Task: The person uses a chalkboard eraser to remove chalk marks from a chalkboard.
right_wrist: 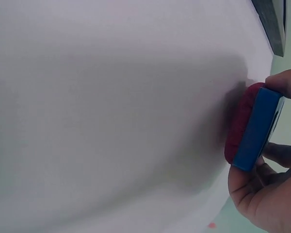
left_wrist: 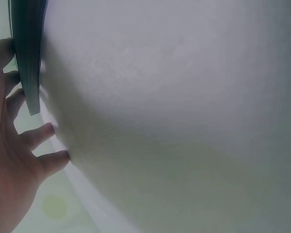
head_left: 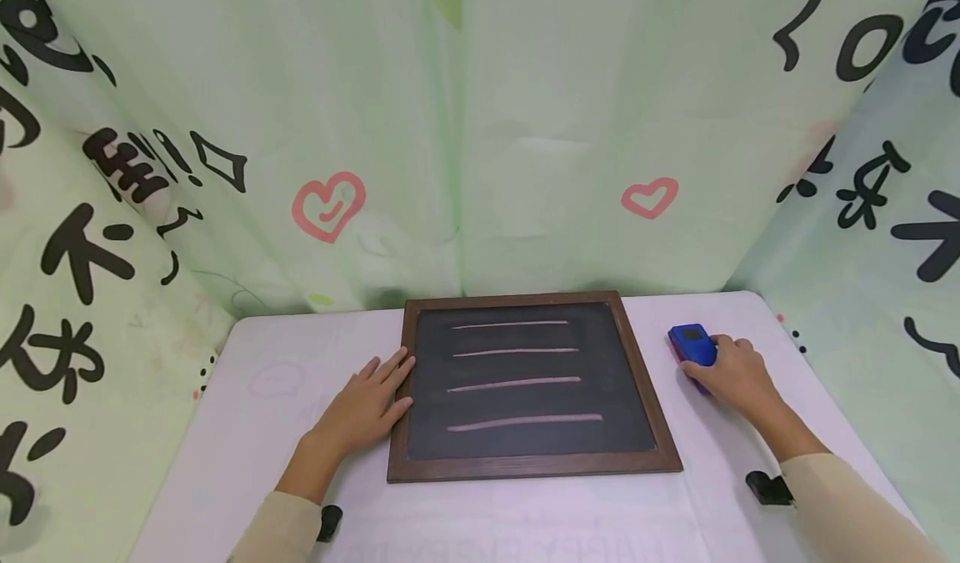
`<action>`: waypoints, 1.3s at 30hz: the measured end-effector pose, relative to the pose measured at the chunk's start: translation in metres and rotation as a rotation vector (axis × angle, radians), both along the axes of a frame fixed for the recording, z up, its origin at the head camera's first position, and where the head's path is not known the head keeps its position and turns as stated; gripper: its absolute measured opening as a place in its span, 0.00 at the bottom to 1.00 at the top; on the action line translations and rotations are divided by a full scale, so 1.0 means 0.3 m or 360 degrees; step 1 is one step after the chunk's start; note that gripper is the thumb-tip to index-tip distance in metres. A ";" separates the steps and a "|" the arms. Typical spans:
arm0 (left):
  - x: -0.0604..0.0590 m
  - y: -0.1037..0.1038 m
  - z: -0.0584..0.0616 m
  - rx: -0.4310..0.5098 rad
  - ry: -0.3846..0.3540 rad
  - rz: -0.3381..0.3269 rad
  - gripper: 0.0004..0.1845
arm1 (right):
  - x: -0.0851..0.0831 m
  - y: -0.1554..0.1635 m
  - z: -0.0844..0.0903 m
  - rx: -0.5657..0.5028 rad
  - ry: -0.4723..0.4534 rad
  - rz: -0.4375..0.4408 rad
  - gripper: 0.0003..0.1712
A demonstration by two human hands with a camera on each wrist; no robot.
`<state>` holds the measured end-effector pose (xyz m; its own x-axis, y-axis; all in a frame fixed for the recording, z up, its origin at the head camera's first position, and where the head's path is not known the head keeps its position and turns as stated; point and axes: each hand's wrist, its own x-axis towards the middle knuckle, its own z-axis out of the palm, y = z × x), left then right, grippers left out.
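While my right hand (head_left: 731,369) grips the blue eraser with red felt (head_left: 692,344) right of the wood-framed chalkboard (head_left: 531,388), my flat, open left hand (head_left: 367,404) touches only its left frame, so I think the board may slide.

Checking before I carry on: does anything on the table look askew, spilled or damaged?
Nothing stands out. The wood-framed chalkboard lies flat with four chalk lines; the left hand rests at its left frame. The right hand grips the blue eraser with red felt on the white table.

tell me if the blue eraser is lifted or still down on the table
Down on the table. The blue eraser sits red pad against the white table, right hand gripping it beside the chalkboard, whose four chalk lines are unwiped.
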<state>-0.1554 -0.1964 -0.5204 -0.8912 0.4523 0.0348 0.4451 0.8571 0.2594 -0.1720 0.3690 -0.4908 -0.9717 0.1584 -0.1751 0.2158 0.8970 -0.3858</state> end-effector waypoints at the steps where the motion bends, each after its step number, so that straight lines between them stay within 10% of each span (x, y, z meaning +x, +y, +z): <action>1: -0.001 0.000 0.000 -0.0001 0.0005 -0.0001 0.33 | -0.003 0.000 0.004 0.0007 0.0006 0.0012 0.51; 39: -0.004 0.002 -0.001 -0.0069 -0.0002 0.0011 0.34 | -0.181 -0.139 0.114 0.0364 0.0238 0.0740 0.38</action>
<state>-0.1567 -0.1958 -0.5207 -0.8942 0.4474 0.0142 0.4390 0.8704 0.2228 -0.2264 0.3272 -0.4566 -0.9602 -0.2764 -0.0410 -0.2663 0.9496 -0.1654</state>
